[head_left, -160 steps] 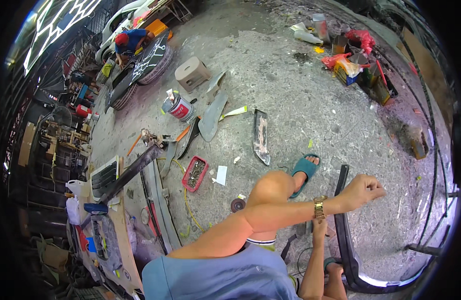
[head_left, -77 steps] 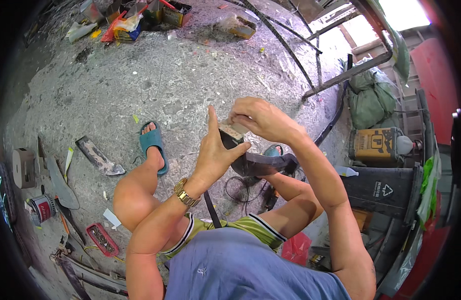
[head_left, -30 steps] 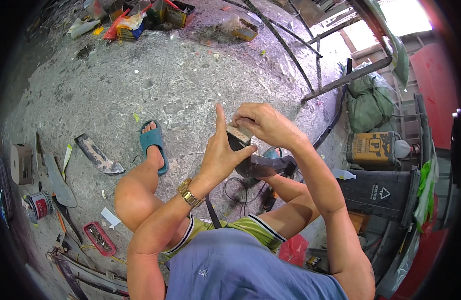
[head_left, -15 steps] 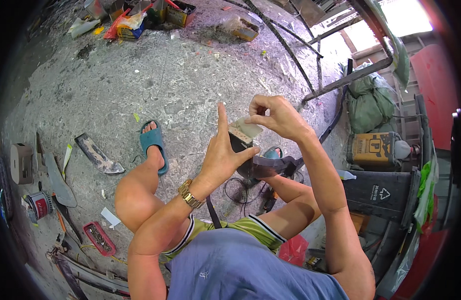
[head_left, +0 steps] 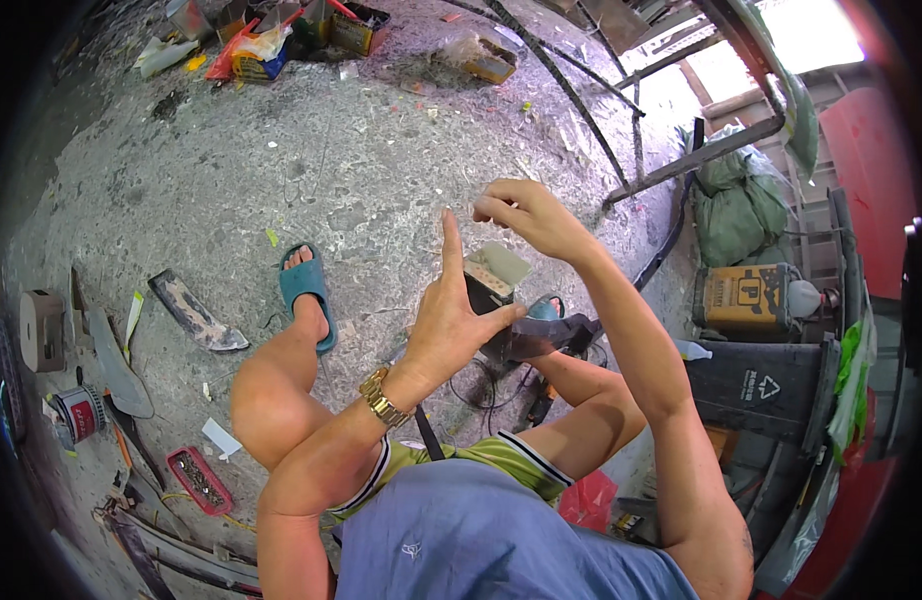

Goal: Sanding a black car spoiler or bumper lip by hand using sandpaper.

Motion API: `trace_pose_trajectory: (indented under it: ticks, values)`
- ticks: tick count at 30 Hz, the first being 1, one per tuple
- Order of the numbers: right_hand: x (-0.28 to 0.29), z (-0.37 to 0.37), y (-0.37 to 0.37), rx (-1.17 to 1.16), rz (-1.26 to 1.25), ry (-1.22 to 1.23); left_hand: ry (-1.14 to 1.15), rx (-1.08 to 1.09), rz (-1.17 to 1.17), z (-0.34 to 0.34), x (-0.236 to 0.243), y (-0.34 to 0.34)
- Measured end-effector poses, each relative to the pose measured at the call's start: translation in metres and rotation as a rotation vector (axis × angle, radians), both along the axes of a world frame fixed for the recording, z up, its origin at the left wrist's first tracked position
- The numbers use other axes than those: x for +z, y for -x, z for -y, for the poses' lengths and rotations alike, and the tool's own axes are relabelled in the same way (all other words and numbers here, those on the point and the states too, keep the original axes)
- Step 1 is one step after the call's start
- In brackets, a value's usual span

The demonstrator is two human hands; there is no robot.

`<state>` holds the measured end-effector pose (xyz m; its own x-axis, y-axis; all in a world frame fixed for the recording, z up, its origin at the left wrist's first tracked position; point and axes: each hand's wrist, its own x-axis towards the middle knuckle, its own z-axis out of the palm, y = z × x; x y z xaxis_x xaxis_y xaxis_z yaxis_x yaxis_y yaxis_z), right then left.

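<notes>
My left hand [head_left: 449, 318] grips a black plastic piece [head_left: 484, 296], with the index finger stretched up and the thumb laid out to the right. Its other fingers are hidden. A pale, translucent sheet [head_left: 507, 262] sticks out at the top of the piece, beside a beige surface with small dots. Above and apart from the sheet, my right hand [head_left: 534, 217] has its fingers curled and the fingertips drawn together. Whether anything small is between them does not show.
A black curved strip [head_left: 556, 338] lies by my right foot, near a cable and an orange-black tool [head_left: 543, 403]. At left are a red tray of small parts [head_left: 199, 480], a can [head_left: 78, 412] and a putty-smeared piece [head_left: 193, 308]. Right stand a metal frame [head_left: 696, 160] and a dark bin [head_left: 756, 392].
My right hand has come off the pale sheet and moved up and to the left. My left hand and the black plastic piece have shifted slightly right.
</notes>
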<state>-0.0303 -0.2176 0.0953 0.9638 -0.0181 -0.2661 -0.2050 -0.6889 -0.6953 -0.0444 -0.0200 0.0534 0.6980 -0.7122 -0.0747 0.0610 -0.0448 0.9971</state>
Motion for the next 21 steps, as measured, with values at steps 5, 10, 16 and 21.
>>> trace_pose_trajectory:
  ticks: [5, 10, 16, 21]
  values:
    - [0.026, -0.006, 0.023, 0.365, 0.114, 0.049, -0.05, -0.011, 0.015, 0.0, -0.002, -0.001]
    - [0.032, -0.014, 0.029, 0.396, 0.098, 0.1, -0.032, 0.014, 0.011, -0.001, -0.003, -0.001]
    - [0.031, -0.017, 0.031, 0.327, 0.187, 0.163, -0.048, -0.008, 0.011, -0.001, -0.002, -0.001]
    - [0.032, -0.02, 0.033, 0.285, 0.102, 0.119, -0.041, 0.01, 0.008, -0.001, -0.003, -0.003]
